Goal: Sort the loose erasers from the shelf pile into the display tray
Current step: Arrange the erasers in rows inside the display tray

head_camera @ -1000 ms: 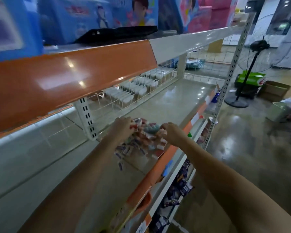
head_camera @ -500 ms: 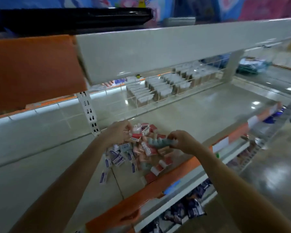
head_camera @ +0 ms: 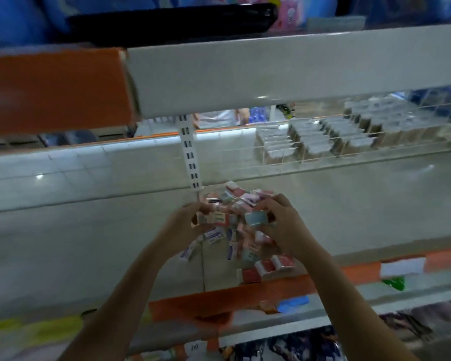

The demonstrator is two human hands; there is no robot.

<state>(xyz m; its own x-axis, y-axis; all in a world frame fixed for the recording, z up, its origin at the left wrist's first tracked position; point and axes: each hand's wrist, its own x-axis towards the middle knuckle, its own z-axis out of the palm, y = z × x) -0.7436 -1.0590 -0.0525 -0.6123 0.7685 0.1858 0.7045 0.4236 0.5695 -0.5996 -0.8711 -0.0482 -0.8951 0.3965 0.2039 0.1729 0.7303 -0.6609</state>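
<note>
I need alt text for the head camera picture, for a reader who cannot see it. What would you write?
Two bare hands work in a pile of loose erasers on a pale shop shelf: the left hand grips a few small packs, the right hand pinches a pale blue eraser. Behind a wire fence at the back right stands a clear display tray of packed rows.

Pale grey shelf (head_camera: pixel 349 209) with an orange front strip (head_camera: pixel 206 303), eraser pile (head_camera: pixel 235 230) in red, pink, white and blue wrappers, light blue-grey eraser (head_camera: pixel 257 218) near the right hand, white slotted upright (head_camera: pixel 190 152), black tray (head_camera: pixel 172 19) above
</note>
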